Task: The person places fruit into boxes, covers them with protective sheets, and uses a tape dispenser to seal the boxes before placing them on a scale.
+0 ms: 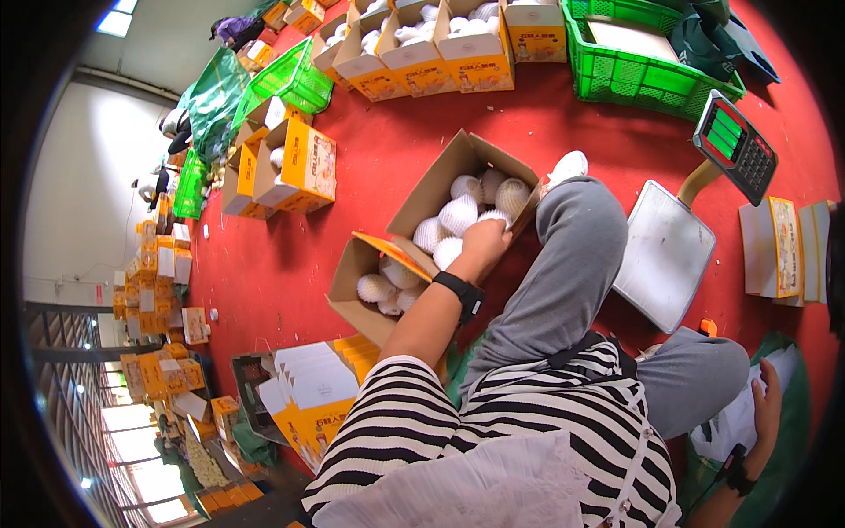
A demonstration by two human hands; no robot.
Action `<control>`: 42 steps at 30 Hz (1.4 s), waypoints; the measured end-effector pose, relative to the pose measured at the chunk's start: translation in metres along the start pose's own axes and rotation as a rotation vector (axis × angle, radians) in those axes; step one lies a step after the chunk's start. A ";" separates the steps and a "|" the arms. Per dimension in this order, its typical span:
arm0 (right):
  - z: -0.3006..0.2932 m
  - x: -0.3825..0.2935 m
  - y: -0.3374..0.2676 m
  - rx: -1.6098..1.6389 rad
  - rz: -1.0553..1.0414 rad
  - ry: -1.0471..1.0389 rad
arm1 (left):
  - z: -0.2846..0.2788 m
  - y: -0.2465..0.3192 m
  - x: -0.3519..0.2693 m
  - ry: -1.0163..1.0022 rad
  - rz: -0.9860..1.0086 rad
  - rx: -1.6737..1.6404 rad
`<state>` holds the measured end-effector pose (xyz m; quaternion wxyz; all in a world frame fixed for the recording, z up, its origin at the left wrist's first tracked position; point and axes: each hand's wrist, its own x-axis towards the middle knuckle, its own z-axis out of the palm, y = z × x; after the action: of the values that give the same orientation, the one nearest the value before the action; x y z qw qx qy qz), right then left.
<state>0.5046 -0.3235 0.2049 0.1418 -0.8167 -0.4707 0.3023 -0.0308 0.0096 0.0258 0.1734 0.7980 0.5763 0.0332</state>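
Note:
My left hand (487, 243) reaches into an open cardboard box (429, 178) and rests on a round item in a white foam net (494, 218); the fingertips are partly hidden, so its grip is unclear. Several foam-netted round items (458, 212) lie around it in the box. Beside it, a second open box (350, 310) with an orange flap holds more netted items (376, 288). My right hand (767, 402) is at the lower right, over white plastic (729, 422) in a green sack (795, 396), fingers apart, with nothing seen in it.
A platform scale (670, 254) with a lit display stands right of my knee. Filled orange-and-white boxes (482, 69) and a green plastic crate (634, 86) stand beyond. Two more boxes (310, 165) are at the left; flattened cartons (317, 383) lie near my left arm. Other people work farther off.

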 end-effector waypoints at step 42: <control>0.050 0.208 -0.146 -0.016 0.519 -0.194 | -0.169 -0.607 0.122 0.225 -0.870 0.210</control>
<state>0.4508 -0.0730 0.1666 0.0077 -0.8784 -0.2594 0.4014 -0.5838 0.3304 -0.0251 0.0260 0.4866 0.8731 -0.0148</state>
